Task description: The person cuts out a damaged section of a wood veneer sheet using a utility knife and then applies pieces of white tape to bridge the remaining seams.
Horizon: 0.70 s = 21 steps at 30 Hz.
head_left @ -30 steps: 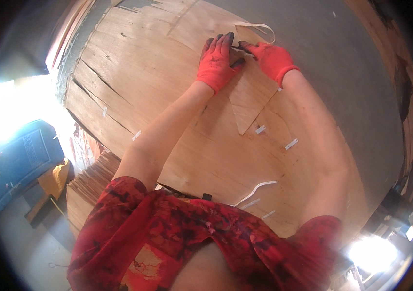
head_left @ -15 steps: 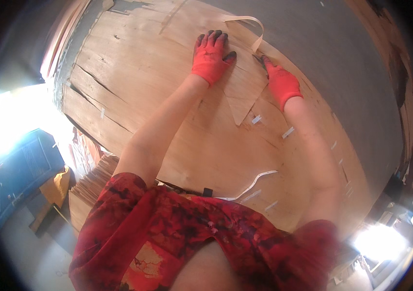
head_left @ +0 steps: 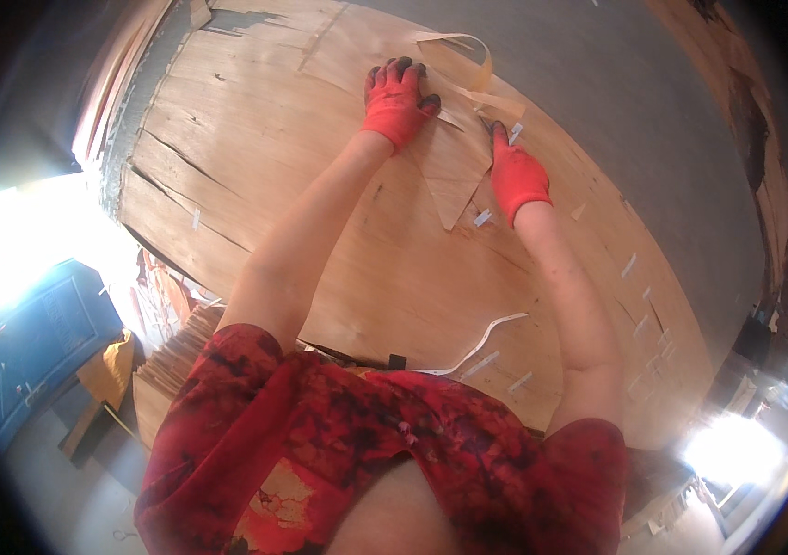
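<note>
A large tan wood veneer sheet [head_left: 375,268] covers the surface before me. My left hand [head_left: 396,106], in a red glove with dark fingertips, lies flat on it with the fingers a little apart. Between my hands is a veneer patch [head_left: 454,180] with a pointed lower end. My right hand [head_left: 519,176], gloved the same way, is closed at the patch's right edge, its index finger pointing forward. A thin dark tool like a small knife [head_left: 486,124] shows at its fingertips, mostly hidden. Beyond it, a narrow veneer strip [head_left: 486,63] curls up off the sheet.
Pale tape pieces [head_left: 483,217] dot the sheet, and a white strip [head_left: 491,338] lies near my body. Long cracks [head_left: 177,153] run through its left side. Stacked veneer [head_left: 177,356] and a blue container [head_left: 43,338] stand at lower left. A grey surface [head_left: 634,102] extends at right.
My right hand has drawn back toward me and slightly left along the patch's edge. The curled strip has grown longer and hangs away from the patch. My left hand stays pressed in place.
</note>
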Each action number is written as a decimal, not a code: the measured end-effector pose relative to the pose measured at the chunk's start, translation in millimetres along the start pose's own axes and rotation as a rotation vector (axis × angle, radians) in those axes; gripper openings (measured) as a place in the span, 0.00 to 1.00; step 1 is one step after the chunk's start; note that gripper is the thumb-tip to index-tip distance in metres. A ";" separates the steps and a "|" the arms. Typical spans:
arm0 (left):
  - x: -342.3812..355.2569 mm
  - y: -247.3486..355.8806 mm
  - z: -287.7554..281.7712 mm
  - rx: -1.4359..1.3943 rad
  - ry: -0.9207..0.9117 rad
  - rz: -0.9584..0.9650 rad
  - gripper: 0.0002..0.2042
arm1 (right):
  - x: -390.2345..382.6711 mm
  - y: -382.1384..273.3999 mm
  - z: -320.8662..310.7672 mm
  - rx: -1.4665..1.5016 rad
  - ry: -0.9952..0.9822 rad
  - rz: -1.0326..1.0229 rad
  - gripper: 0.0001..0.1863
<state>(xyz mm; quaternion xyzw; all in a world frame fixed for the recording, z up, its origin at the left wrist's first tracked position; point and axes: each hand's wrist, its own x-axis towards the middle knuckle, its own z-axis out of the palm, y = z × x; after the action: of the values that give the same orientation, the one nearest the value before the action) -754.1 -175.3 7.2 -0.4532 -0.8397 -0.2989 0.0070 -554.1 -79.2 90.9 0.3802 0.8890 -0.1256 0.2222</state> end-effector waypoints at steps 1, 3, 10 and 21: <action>0.8 0.1 -0.3 -0.004 0.001 0.003 0.30 | -0.3 -0.2 -1.2 0.005 0.008 0.000 0.31; -1.0 0.4 -1.3 -0.015 -0.002 -0.001 0.30 | -2.3 9.6 -14.5 0.063 0.012 -0.053 0.31; -1.9 -3.7 1.9 -0.039 0.028 0.014 0.30 | -15.1 33.6 -36.3 0.957 0.215 0.062 0.26; -2.7 2.3 -1.7 -0.028 0.053 0.022 0.30 | 36.5 6.9 20.4 1.633 0.176 -0.025 0.14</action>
<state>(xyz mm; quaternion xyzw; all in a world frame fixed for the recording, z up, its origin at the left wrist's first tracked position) -751.2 -177.3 8.9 -0.4545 -0.8298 -0.3227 0.0262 -565.2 -59.9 54.8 0.4208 0.5359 -0.7051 -0.1964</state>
